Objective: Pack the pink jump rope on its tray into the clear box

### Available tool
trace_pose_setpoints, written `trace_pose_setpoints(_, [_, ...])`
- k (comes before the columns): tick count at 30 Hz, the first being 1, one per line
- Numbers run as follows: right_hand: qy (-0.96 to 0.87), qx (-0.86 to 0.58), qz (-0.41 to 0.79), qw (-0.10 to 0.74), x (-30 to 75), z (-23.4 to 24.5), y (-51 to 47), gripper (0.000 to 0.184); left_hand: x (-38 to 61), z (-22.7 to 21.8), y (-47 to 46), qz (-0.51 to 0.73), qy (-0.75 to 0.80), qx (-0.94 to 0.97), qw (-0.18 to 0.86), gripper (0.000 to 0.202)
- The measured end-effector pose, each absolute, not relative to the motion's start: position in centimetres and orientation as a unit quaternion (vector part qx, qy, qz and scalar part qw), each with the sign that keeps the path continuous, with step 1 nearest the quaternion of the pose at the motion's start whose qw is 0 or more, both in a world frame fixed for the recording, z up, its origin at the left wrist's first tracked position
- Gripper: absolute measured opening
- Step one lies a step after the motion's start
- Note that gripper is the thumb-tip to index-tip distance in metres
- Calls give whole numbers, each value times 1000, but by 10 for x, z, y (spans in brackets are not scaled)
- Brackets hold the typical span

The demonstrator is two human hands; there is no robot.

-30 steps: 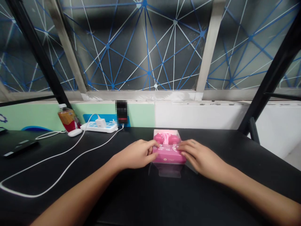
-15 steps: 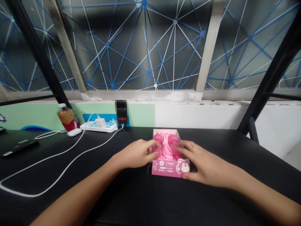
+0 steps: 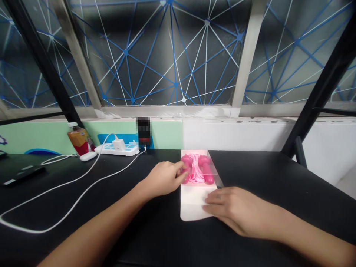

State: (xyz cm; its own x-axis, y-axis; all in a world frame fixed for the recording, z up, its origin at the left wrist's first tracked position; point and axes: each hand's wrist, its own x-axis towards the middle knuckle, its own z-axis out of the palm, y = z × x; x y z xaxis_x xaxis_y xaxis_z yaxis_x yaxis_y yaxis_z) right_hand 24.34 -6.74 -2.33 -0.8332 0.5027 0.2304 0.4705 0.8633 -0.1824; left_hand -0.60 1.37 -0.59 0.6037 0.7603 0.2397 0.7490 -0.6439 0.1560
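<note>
Right hand (image 3: 233,209) lies flat, fingers loosely together, pinning a white card insert (image 3: 191,204) down, seemingly so it won't slide. Left hand (image 3: 164,180) has curled fingers (image 3: 179,172) pinching the pink earphones (image 3: 197,168), which sit in a clear plastic tray (image 3: 214,174) at the card's far end. It's all on a black counter (image 3: 83,211); farther back, a white power strip (image 3: 116,150) and juice bottle (image 3: 79,142) sit under a blue-lined window (image 3: 167,55).

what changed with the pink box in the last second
The box's printed pink front has folded down toward the person, leaving a white panel lying flat on the table. The right hand has moved from the box's side down onto that panel. The left hand stays against the pink earphones. The power strip and plastic bottle stayed put.
</note>
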Motion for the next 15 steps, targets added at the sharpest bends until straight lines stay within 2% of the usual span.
trace_pose_setpoints(8, [-962, -200, 149, 109, 238, -4, -89, 20, 5, -6, 37, 152, 493, 857, -14, 29])
trace_pose_setpoints(15, [-953, -181, 230, 73, 232, 14, -95, 31, 9, -12, 62, 158, 525, 836, -3, 30])
